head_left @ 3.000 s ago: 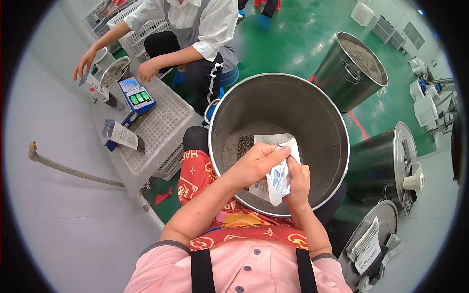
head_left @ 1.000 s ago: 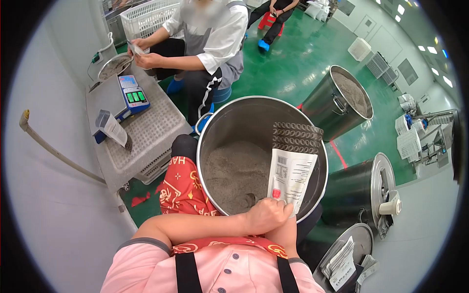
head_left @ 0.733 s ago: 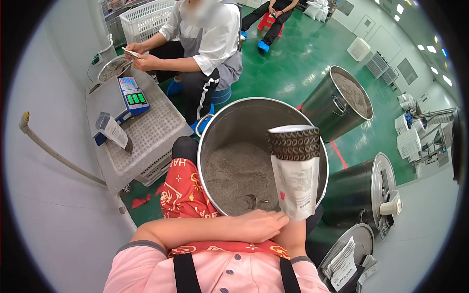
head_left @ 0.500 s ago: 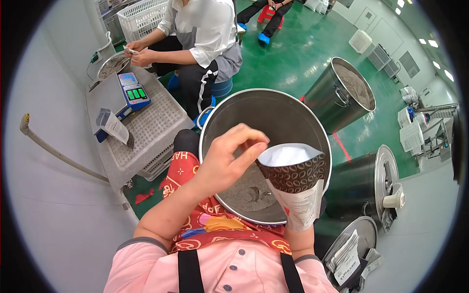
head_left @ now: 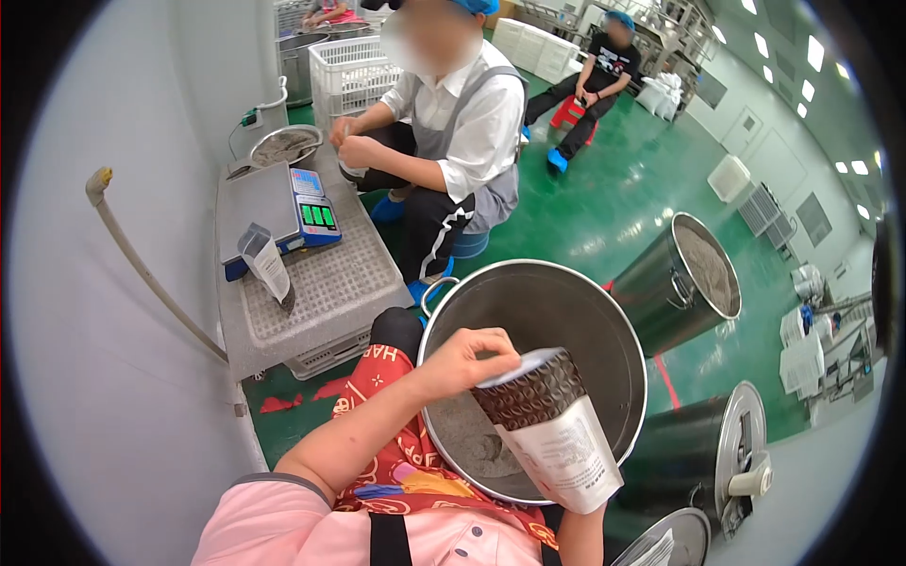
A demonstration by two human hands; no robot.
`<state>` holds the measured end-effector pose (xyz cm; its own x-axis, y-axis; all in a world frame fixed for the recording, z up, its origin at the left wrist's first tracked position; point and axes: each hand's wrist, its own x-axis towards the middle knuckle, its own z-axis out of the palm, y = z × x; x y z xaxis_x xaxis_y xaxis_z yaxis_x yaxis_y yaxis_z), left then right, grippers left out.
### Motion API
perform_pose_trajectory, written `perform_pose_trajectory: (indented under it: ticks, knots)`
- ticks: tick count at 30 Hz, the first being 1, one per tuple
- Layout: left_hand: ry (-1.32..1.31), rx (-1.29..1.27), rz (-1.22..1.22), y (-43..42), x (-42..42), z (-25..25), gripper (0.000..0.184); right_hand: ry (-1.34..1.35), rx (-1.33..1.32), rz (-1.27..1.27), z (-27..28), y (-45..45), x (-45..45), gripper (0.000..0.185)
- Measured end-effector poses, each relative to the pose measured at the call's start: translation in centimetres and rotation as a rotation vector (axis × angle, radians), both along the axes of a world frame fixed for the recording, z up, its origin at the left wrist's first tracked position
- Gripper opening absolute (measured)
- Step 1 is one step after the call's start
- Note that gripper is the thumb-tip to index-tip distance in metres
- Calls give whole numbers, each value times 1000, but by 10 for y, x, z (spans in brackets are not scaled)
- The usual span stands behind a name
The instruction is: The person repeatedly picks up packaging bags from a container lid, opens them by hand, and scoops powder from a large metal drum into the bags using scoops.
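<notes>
A person in a pink shirt [head_left: 274, 528] is sitting with a big steel pot [head_left: 566, 297] just in front, grey powder [head_left: 462, 436] lying inside. A brown-and-white bag [head_left: 557, 439] is tilting over the near right side of the pot, its mouth facing up and left. The left hand [head_left: 467, 361] is pinching the edge of that mouth between thumb and fingers. The right hand is hiding behind the bag, only the forearm [head_left: 582, 538] showing, so I cannot tell how it is gripping. Over to the left, a scale [head_left: 318, 226] is standing on a pale crate [head_left: 363, 288], a second bag [head_left: 266, 264] leaning just beside it. A co-worker [head_left: 477, 132] in a grey apron [head_left: 495, 193] is holding both hands together near a bowl [head_left: 257, 157].
</notes>
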<state>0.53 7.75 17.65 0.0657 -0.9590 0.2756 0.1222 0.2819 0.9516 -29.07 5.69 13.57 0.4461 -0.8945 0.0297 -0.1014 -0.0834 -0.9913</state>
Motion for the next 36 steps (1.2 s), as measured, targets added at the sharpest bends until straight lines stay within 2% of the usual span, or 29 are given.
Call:
perform_pose_trajectory:
  ticks: [3, 5, 6, 8, 9, 10, 12, 13, 14, 16, 17, 18, 19, 20, 23, 25, 26, 29, 31, 33, 34, 36]
  knots:
    - [179, 66, -2, -1, 11, -13, 12, -462, 610, -174, -10, -10, -31, 61]
    - [270, 110, 5, -3, 11, -23, 12, -589, 435, 139, 26, -1, -36, 64]
    - [228, 82, 21, -7, 10, -31, 13, -648, 344, 294, 45, 4, -38, 65]
    - [146, 30, 53, -17, 5, -49, 14, -595, 236, 397, 64, -2, -34, 50]
    - [-30, 32, 85, -20, 5, -51, 13, -45, 54, 276, 56, -18, -60, 51]
    - [-411, -149, 238, -23, 6, -58, 25, 268, -28, 98, 82, -17, -34, 30]
    - [-623, -2, 604, -18, -3, -58, 44, 547, -515, 97, 101, -27, 8, 15]
    - [-632, 8, 546, -15, -1, -52, 56, 598, -753, 157, 89, -40, 14, 13]
    - [-777, -174, 552, -11, -4, -43, 54, 799, -822, 260, 83, -49, 17, 12]
    - [-972, -464, 295, -3, -20, -36, 47, 846, -841, 470, 55, -60, 28, 11]
    - [-1042, -472, 75, 1, -30, -32, 45, 852, -935, 549, 44, -59, 39, 11]
    - [-1270, -652, 54, 1, -36, -41, 45, 823, -973, 623, 32, -59, 47, 12]
    - [-1305, -622, -19, 4, -40, -42, 46, 830, -970, 722, 21, -58, 52, 13]
    - [-1341, -587, -74, 3, -43, -53, 39, 835, -970, 816, 14, -57, 59, 13]
    - [-1389, -572, -179, -2, -35, -73, 26, 913, -1107, 918, 21, -50, 72, 16]
    - [-1343, -596, -210, -2, -33, -74, 19, 932, -1094, 984, 15, -55, 72, 18]
    - [-1357, -519, -252, -3, -33, -76, 18, 933, -1088, 1019, 12, -57, 74, 19]
    - [-1381, -298, -327, -10, -20, -80, 19, 544, -843, 943, 30, -75, 80, 30]
    - [-1301, -261, -241, -14, -3, -88, 24, 577, -775, 689, 65, -93, 72, 64]
    - [-1218, -157, -95, -15, 17, -80, 23, 548, -792, 289, 83, -121, 35, 82]
    - [-1151, -115, -4, -15, 28, -74, 19, 207, -669, 49, 84, -132, 15, 79]
    - [-892, -146, 209, -15, 43, -65, 15, -256, -678, -428, 93, -180, -39, 69]
